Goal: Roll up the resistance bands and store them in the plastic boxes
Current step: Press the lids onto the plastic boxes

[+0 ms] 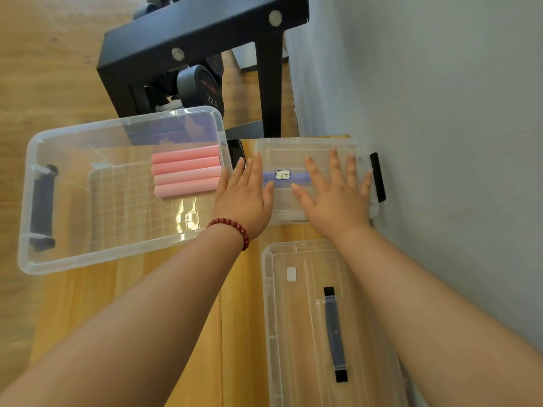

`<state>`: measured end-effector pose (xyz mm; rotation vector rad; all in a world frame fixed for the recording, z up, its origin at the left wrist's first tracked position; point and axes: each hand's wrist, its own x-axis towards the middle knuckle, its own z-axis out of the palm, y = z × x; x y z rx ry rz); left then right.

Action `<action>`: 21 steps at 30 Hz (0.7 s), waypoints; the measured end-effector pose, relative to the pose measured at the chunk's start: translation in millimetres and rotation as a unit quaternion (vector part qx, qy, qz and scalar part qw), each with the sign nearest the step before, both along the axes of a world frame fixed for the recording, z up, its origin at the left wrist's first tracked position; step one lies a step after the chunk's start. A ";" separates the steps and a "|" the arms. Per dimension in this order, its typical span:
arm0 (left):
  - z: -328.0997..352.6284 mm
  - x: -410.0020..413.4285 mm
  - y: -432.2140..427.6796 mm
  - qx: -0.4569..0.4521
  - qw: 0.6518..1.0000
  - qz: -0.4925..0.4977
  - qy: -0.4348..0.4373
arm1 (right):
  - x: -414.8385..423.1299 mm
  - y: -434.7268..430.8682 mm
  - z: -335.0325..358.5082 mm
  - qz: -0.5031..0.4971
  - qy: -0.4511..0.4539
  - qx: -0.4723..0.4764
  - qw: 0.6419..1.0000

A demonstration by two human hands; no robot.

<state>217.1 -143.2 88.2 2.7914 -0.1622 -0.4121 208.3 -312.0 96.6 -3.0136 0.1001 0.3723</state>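
Note:
A lidded clear plastic box point(305, 149) stands at the far right, by the wall, with something purple and a small label showing through its lid. My left hand point(244, 195) and my right hand point(335, 195) both press flat on that lid, fingers straight and spread. To the left an open clear box point(58, 257) holds several rolled pink resistance bands point(186, 171) lying side by side against its right wall.
A loose clear lid point(296, 333) with a dark handle lies near me on the right. Everything sits on a yellow wooden surface point(176, 289). A black dumbbell rack point(205, 33) with a 22.5 dumbbell point(202, 89) stands behind the boxes. A grey wall point(440, 113) closes the right side.

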 end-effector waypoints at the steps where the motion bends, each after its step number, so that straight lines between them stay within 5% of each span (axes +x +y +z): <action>1: -1.8 -3.2 4.0 0.016 1.000 -0.013 -0.006 | 1.2 0.4 -2.3 0.005 0.012 -0.002 1.000; 16: -6.0 -9.6 41.8 0.085 0.996 -0.029 -0.007 | 2.4 -2.9 -0.6 0.018 0.032 -0.025 0.999; 19: 1.2 -12.3 34.5 0.046 0.998 -0.020 -0.030 | 3.7 6.9 1.9 0.023 0.010 -0.021 0.999; 21: 3.9 -19.0 22.3 -0.056 0.997 -0.001 -0.053 | 7.0 18.9 1.9 0.041 -0.004 -0.009 0.999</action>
